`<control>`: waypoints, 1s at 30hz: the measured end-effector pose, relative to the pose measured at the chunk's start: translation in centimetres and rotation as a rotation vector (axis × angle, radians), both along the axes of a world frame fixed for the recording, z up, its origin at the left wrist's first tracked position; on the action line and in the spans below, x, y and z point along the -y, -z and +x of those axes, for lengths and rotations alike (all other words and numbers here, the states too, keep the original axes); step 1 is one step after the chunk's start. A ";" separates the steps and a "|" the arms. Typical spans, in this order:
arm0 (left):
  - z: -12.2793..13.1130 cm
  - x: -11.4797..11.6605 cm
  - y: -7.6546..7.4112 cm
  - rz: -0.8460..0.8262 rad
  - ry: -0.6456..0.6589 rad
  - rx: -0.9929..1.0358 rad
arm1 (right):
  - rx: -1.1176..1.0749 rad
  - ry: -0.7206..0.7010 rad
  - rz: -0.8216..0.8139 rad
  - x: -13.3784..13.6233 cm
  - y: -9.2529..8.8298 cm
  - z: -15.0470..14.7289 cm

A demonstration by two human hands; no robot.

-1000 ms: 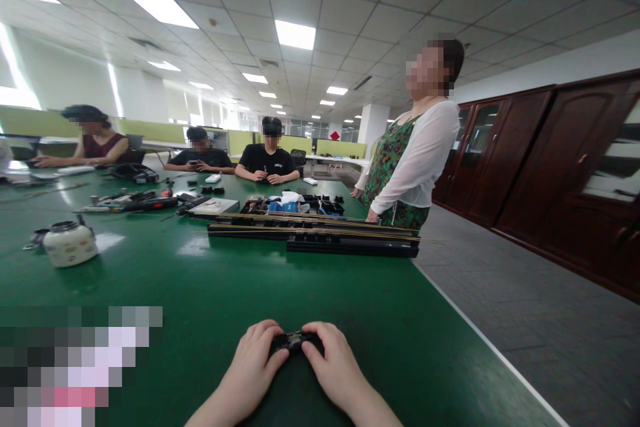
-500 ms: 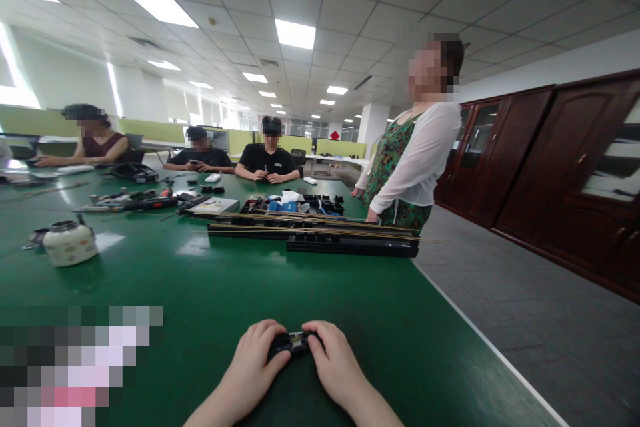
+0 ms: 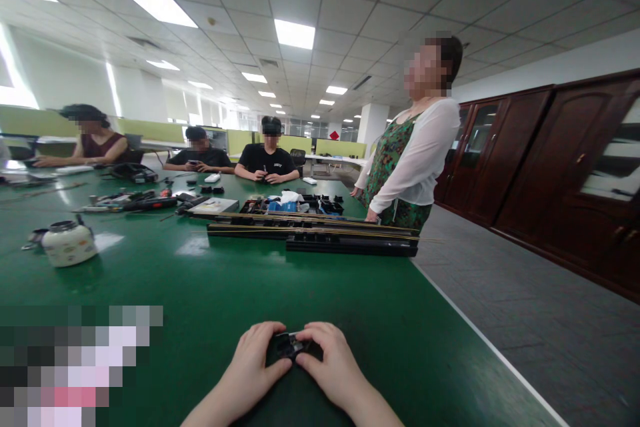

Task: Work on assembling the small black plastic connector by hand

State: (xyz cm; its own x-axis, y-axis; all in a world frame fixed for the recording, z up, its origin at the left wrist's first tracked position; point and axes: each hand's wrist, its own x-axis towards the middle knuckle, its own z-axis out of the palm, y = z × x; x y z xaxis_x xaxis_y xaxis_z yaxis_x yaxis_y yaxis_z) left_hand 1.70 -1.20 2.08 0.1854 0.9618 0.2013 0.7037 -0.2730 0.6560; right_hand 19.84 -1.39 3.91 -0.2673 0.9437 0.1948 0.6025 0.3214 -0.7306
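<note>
Between my two hands, low over the green table (image 3: 240,293), is a small black plastic part (image 3: 286,345) with a lighter metallic bit inside it. My left hand (image 3: 257,359) grips its left side, thumb at the near edge and fingers at the far edge. From the right, my right hand (image 3: 330,357) closes on the same part, with thumb and index finger at its middle and near edge. My fingers hide much of the part, so its exact kind cannot be made out.
Long black rails (image 3: 350,245) with thin brass-coloured rods lie across the table ahead. Behind them stand blue and black parts (image 3: 285,205). A cream patterned jar (image 3: 70,243) and tools (image 3: 150,201) are at left. A person (image 3: 410,147) stands at the right edge; others sit opposite.
My right thumb and fingers have shifted left over the black part, covering more of its middle. My left hand has barely moved.
</note>
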 end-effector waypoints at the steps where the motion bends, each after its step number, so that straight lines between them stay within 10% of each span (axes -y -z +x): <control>1: 0.0 0.0 -0.1 0.006 0.013 -0.003 | -0.002 -0.001 0.003 0.0 0.0 0.0; 30: 0.2 0.0 -0.8 -0.006 0.039 0.011 | -0.260 0.089 -0.046 -0.6 0.4 0.4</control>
State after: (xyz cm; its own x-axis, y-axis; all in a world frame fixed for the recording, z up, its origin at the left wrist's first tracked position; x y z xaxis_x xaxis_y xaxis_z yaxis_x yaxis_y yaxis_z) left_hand 1.85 -1.22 2.90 0.2204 0.9551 0.1979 0.6851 -0.2960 0.6656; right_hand 20.21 -0.80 3.51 -0.1298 0.9706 0.2025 0.4167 0.2387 -0.8771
